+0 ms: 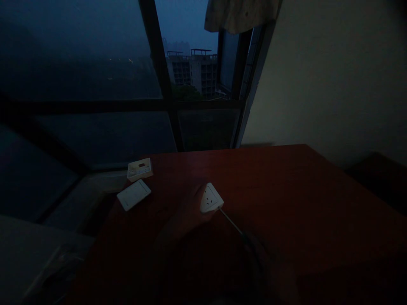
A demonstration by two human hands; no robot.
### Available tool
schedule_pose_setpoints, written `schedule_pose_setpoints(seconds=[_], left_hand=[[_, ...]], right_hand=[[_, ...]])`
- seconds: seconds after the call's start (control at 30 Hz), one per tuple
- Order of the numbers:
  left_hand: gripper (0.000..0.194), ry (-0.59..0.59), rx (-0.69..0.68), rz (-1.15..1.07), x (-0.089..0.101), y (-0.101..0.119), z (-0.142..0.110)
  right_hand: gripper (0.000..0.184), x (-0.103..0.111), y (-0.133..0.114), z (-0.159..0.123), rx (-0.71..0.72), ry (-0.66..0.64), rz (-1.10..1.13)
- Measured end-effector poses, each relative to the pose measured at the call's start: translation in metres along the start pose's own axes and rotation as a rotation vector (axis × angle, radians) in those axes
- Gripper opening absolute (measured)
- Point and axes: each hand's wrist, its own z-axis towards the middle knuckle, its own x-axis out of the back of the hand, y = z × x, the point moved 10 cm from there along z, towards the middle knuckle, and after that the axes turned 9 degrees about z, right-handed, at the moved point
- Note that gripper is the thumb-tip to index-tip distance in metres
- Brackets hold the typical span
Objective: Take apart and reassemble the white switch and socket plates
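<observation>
My left hand [193,206] grips a white wall socket [211,198] by its left side, its slotted face turned up toward me. In the dimness my right hand [259,252] is closed around the dark handle of a screwdriver [231,222]. The thin shaft slants up and left, and its tip meets the socket's lower right corner. How deep the tip sits there I cannot tell. Left of my hands lies a white cover plate [134,195], and just behind it stands an open white mounting box [139,168].
The reddish-brown table [286,186] reaches back to a dark-framed window [171,103]. A pale wall [324,76] rises at the right. A curtain [240,16] hangs at the top. The light is very low.
</observation>
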Motion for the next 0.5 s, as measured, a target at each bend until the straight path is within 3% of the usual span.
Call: schedule_pose_setpoints(seconds=[0.13,0.3,0.37,0.5], left_hand=[[0.083,-0.023,-0.02,0.025,-0.003,0.0,0.0],[0.083,-0.029,-0.019,0.043,-0.003,0.001,-0.001],[0.083,-0.029,-0.014,0.053,-0.004,0.001,-0.001],[0.084,-0.031,0.002,0.075,-0.003,-0.002,-0.001]], right_hand=[[0.041,-0.017,0.013,-0.002,-0.194,-0.102,0.367],[0.048,-0.021,0.005,-0.004,-0.213,-0.111,0.441],[0.043,-0.016,0.006,-0.004,-0.2,-0.073,0.377],[0.04,-0.006,0.007,-0.004,-0.048,-0.021,-0.029]])
